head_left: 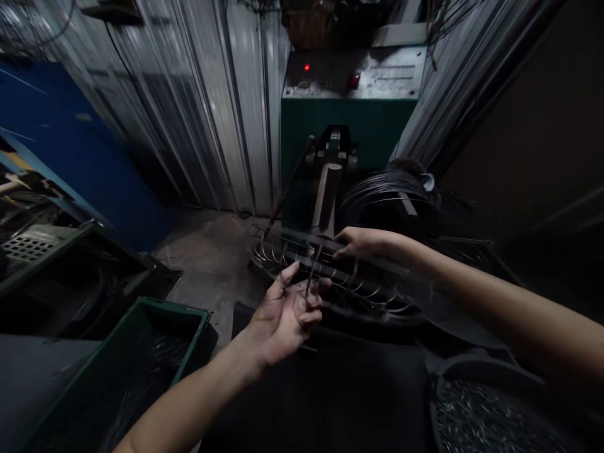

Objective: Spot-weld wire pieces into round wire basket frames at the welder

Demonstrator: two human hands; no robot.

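Observation:
My left hand (pixel 287 318) is palm up, its fingers curled around a thin dark metal rod (pixel 311 274) that stands upright. Just beyond it is a wire rack (pixel 372 292) with a row of curved wires, blurred by motion. My right hand (pixel 356 242) reaches in from the right, its fingers closed at the far side of the rack; what lies between the fingertips is partly hidden. A thick metal electrode arm (pixel 326 198) of a green machine (pixel 372 126) slants down to the rack, between my hands.
A red light glows on the machine's panel (pixel 387 75). A coil of wire (pixel 391 189) is right of the electrode arm. A green crate (pixel 201 327) holds thin metal pieces at the lower left; a round tub (pixel 438 390) of small metal pieces stands at the lower right.

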